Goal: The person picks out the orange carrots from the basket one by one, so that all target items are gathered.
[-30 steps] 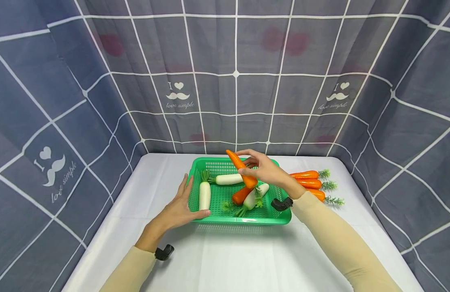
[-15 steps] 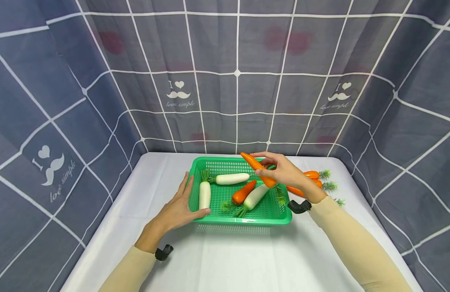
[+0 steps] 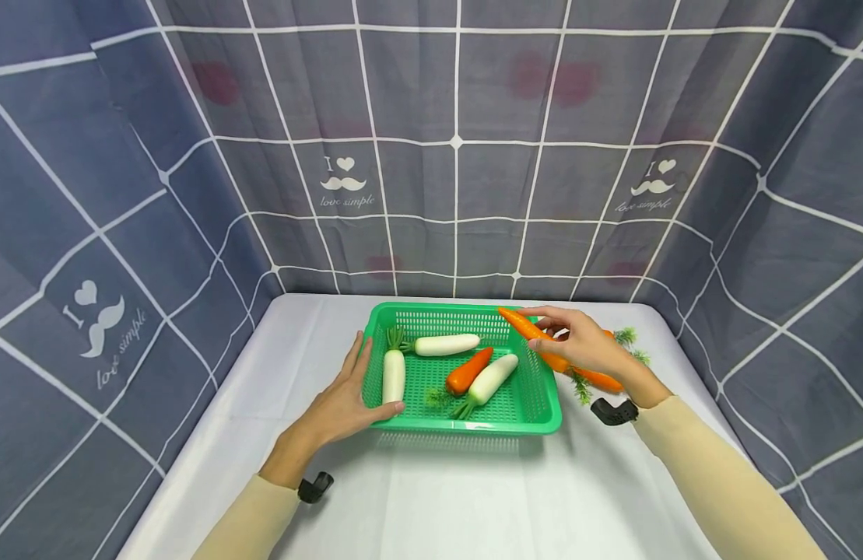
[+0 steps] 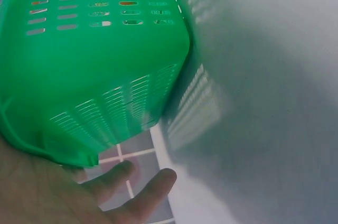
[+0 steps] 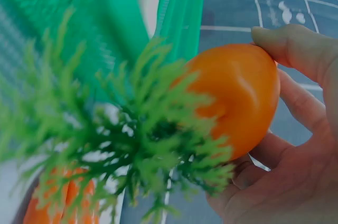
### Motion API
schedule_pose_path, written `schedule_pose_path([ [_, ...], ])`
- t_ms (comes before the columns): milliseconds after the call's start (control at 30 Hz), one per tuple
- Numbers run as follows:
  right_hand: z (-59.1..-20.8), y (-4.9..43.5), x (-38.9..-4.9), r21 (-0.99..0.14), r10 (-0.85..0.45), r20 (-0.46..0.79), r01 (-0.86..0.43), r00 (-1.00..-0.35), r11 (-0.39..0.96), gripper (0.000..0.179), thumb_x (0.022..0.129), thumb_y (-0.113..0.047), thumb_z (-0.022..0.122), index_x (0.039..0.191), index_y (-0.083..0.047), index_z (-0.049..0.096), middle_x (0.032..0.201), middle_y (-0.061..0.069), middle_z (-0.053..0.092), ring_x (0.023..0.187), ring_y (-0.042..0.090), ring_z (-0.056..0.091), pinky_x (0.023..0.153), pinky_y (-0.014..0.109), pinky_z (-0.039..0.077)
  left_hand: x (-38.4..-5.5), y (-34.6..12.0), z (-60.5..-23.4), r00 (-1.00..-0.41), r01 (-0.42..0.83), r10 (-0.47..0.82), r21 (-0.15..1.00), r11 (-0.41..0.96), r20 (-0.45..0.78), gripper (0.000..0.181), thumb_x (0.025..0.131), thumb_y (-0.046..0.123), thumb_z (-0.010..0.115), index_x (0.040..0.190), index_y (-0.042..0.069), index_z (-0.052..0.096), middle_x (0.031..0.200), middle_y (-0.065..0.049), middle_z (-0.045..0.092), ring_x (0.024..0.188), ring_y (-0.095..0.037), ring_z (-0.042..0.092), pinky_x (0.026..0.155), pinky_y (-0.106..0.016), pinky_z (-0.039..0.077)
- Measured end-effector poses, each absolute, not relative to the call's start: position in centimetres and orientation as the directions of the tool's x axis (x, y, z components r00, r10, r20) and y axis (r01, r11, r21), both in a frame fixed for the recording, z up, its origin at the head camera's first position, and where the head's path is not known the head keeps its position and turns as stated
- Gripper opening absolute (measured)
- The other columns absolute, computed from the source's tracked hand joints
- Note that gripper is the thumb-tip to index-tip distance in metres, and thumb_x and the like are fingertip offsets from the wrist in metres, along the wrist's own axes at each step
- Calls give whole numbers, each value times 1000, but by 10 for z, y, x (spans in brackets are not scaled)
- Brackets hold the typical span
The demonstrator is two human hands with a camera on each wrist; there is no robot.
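Note:
My right hand [image 3: 578,338] pinches an orange carrot [image 3: 532,334] between thumb and fingers, over the right rim of a green basket [image 3: 501,428]. Its tip points to the back left, and its feathery green top [image 5: 153,134] hangs toward the right wrist camera. With straight, spread fingers, my left hand [image 3: 340,400] rests at the basket's front left corner, thumb on the rim and fingers along the outer left side. Inside the basket lie a redder carrot [image 3: 469,372] and three white radishes, one upright along the left [image 3: 394,377], one across the back [image 3: 447,344], one slanted [image 3: 492,379].
Right of the basket, other carrots [image 3: 602,380] lie on the white tabletop [image 3: 431,498], partly hidden by the right hand. Grey-blue checked curtains [image 3: 417,179] stand behind and on both sides of the table.
My right hand has carried the carrot rightward, from above the middle of the basket to over its right rim. The left hand and the basket have stayed in place.

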State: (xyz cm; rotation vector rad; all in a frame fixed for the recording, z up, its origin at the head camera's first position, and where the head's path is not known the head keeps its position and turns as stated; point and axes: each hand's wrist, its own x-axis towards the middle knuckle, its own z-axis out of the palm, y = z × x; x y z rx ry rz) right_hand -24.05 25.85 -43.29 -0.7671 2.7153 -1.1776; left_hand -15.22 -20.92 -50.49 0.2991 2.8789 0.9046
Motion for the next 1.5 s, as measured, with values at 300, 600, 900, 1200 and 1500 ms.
schedule_pose_path([
  [300,-448,298,-233,-631,-427,110,-395,-898,668,59,104,-17,91,160,-24,72,122,7,86,99,19,70,84,28,56,-152,-209,-506,-974,162,225,584,795,-36,135,98,76,80,189,28,-8,196,11,-22,160,-56,58,90,-62,67],
  [600,-463,326,-220,-612,-375,78,-342,-924,713,51,103,-18,91,151,-18,74,128,11,83,105,21,70,84,26,56,-153,-210,-506,-973,169,229,596,785,-26,135,99,72,82,189,26,-7,197,8,-21,162,-55,56,92,-61,68],
  [900,-493,349,-216,-529,-363,94,-355,-927,771,53,100,-18,95,149,-13,74,121,9,82,109,26,74,89,34,59,-153,-209,-507,-974,166,227,592,789,-30,137,97,81,78,189,27,-8,196,9,-22,160,-55,59,89,-58,68],
  [1200,-510,352,-213,-483,-353,122,-366,-928,795,46,94,-13,98,135,-1,80,115,11,84,99,20,71,88,34,58,-150,-208,-504,-976,147,215,597,789,-45,133,100,73,80,189,28,-8,196,10,-22,160,-56,58,96,-69,66],
  [1500,-521,351,-208,-397,-369,154,-399,-917,827,45,91,-9,98,132,-2,82,119,14,78,107,33,70,96,55,55,-150,-207,-504,-976,144,213,597,789,-45,132,101,70,81,189,27,-7,196,10,-22,161,-56,56,93,-66,67],
])
